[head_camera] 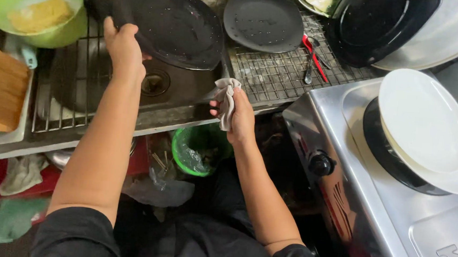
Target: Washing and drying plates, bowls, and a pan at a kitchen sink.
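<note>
Black plate (169,22) gripped by left hand (123,48), cloth (225,101) clutched right (239,118), over sink (189,88).

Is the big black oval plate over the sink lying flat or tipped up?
Tipped up. The left hand grips the black oval plate's near edge, its wet face angled toward the camera above the sink.

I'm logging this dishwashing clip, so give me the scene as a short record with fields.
Left hand: grips the rim of a large black oval plate, tilted over the steel sink
Right hand: clutches a crumpled grey cloth
Rack: black square plate on a wire grid
Stove: white round plates stacked on the burner
</note>
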